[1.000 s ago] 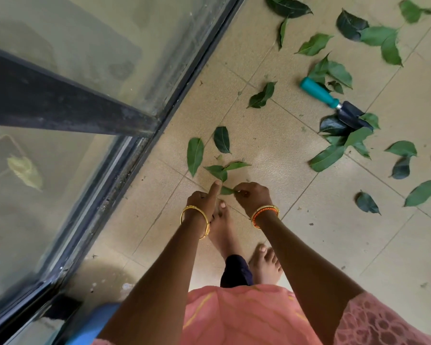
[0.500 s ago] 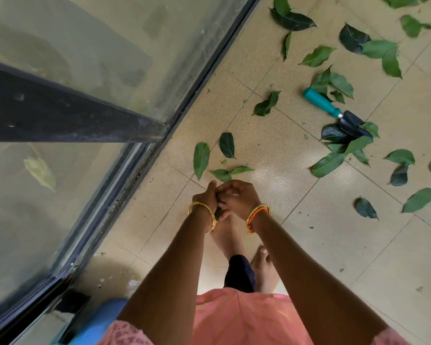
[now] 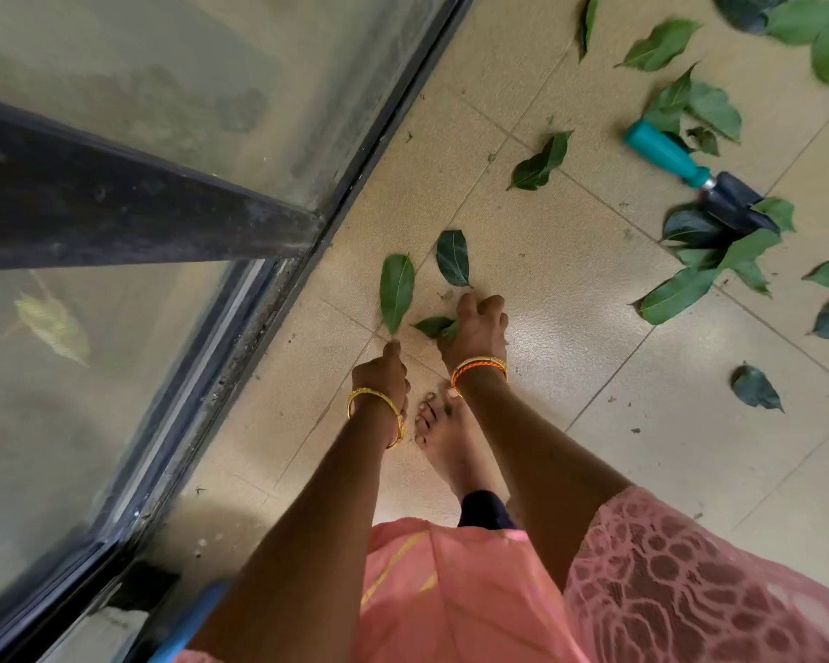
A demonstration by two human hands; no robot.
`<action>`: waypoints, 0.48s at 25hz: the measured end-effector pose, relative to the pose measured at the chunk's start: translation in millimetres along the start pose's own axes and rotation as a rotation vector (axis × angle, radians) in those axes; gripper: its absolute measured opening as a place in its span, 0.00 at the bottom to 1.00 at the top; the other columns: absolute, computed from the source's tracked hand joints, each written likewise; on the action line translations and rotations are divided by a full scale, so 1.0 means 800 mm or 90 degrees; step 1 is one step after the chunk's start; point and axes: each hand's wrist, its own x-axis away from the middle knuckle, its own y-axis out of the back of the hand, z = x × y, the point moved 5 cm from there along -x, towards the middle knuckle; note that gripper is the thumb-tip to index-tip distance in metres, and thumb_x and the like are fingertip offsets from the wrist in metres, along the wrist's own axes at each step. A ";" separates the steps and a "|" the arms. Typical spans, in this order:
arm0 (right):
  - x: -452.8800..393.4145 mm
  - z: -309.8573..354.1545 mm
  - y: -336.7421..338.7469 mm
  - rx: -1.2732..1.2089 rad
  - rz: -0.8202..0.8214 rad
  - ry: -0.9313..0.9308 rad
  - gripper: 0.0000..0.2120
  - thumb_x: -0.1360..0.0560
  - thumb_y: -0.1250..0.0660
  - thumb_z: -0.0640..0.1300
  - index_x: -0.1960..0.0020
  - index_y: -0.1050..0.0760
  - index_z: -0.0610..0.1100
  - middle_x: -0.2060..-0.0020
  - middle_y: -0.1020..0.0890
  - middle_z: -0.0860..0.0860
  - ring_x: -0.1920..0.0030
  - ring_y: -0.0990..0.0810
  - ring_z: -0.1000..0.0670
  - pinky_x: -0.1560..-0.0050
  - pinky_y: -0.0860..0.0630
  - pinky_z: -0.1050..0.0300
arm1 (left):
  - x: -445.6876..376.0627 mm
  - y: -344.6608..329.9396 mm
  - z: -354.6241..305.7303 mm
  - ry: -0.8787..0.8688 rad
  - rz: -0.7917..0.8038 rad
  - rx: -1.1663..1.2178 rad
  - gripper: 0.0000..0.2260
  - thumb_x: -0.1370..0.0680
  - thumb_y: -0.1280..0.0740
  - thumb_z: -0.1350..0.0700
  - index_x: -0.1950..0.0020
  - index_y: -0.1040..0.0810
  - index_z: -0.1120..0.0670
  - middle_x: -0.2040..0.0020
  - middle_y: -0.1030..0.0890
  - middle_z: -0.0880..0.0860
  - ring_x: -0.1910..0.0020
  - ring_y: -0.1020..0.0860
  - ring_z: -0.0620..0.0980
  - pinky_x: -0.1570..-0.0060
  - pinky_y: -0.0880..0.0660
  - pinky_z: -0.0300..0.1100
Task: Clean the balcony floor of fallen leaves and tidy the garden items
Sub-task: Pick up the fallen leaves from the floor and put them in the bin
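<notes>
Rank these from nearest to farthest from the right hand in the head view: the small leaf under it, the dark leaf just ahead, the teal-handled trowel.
1. Small leaf, at the right hand's left edge.
2. Dark leaf, just ahead.
3. Trowel, far to the right.

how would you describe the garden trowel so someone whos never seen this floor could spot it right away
Start at the dark door frame on the left and look right across the tiled floor to the thickest leaf scatter. The trowel lies among those leaves. Its teal handle and dark blade make it the only tool there.
</notes>
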 end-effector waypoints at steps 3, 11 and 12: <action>0.006 0.008 -0.009 0.016 0.014 0.065 0.22 0.25 0.35 0.37 0.33 0.35 0.39 0.38 0.34 0.39 0.38 0.33 0.40 0.42 0.27 0.49 | -0.005 0.005 -0.004 0.024 0.015 -0.003 0.19 0.21 0.40 0.47 0.69 0.33 0.54 0.74 0.36 0.50 0.79 0.41 0.46 0.77 0.44 0.33; -0.002 0.009 -0.011 0.125 0.081 0.163 0.16 0.24 0.37 0.38 0.36 0.30 0.37 0.41 0.27 0.40 0.39 0.30 0.40 0.42 0.29 0.50 | 0.006 0.007 -0.005 0.042 0.027 -0.031 0.17 0.21 0.39 0.48 0.68 0.33 0.54 0.72 0.34 0.51 0.77 0.41 0.47 0.77 0.43 0.34; -0.003 0.009 -0.012 0.113 0.080 0.153 0.16 0.24 0.36 0.39 0.37 0.30 0.37 0.41 0.27 0.39 0.39 0.29 0.40 0.42 0.29 0.50 | 0.007 0.005 -0.006 0.037 0.027 -0.031 0.17 0.21 0.39 0.49 0.68 0.33 0.54 0.72 0.34 0.51 0.77 0.41 0.47 0.77 0.43 0.34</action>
